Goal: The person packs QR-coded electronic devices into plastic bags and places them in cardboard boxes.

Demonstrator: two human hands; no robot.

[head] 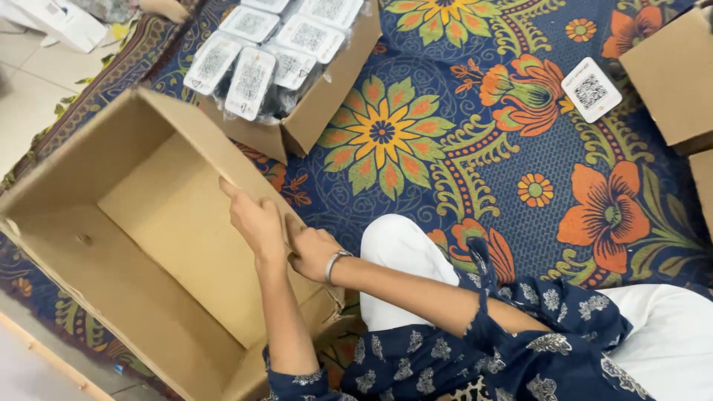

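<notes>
A large empty cardboard box [89, 223] lies open on a blue flowered carpet at the left. My left hand [256, 219] rests on the box's near side wall, fingers pointing up along the edge. My right hand [312, 252], with a metal bangle on the wrist, grips the same wall just beside the left hand. Nothing lies inside the box.
A second cardboard box [327, 96] behind holds several white packets in clear wrap. One white square packet [591, 89] lies loose on the carpet [460, 171] at the upper right. More cardboard boxes [672, 74] stand at the right edge. Tiled floor [30, 82] shows at the left.
</notes>
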